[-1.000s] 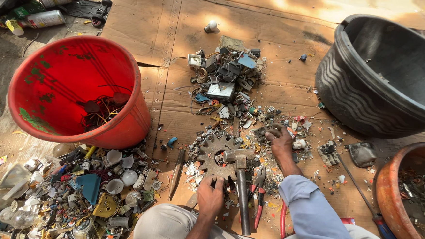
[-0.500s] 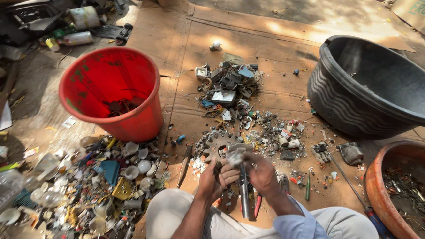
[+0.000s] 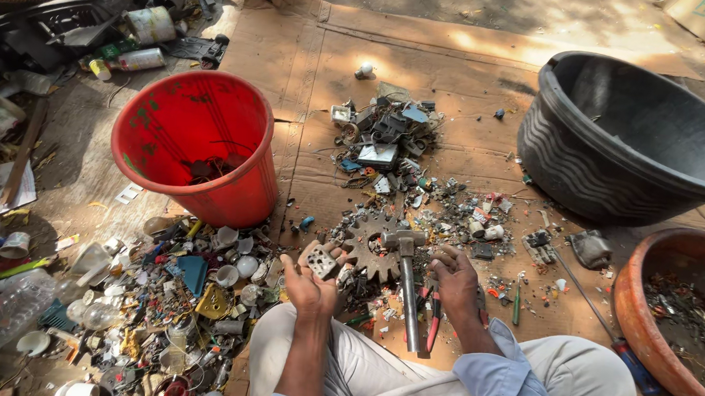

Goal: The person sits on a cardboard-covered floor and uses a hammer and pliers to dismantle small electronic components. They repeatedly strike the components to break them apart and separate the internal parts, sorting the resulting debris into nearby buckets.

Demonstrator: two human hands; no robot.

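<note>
My left hand (image 3: pixel 310 278) is raised palm up and holds a small beige plastic socket part (image 3: pixel 322 261) by its fingers. My right hand (image 3: pixel 454 277) rests on the cardboard with fingers curled; whether it pinches a small scrap piece I cannot tell. Between the hands lies a hammer (image 3: pixel 406 283), head away from me, its metal handle pointing at my lap. A toothed metal gear (image 3: pixel 368 245) lies under the hammer head. Red-handled pliers (image 3: pixel 433 316) lie beside the handle. A heap of broken electrical scrap (image 3: pixel 387 144) sits farther out on the cardboard.
A red bucket (image 3: pixel 199 142) with some scrap inside stands at the left. A big black tub (image 3: pixel 629 140) stands at the right, with a brown clay basin (image 3: pixel 668 319) nearer. Bottle caps, bottles and mixed junk (image 3: pixel 138 307) cover the ground at my left knee. A screwdriver (image 3: pixel 618 340) lies right.
My left hand has lifted off the cardboard with the beige socket part and turned palm up. My right hand has drawn back from the scrap to near the hammer. The camera has shifted.
</note>
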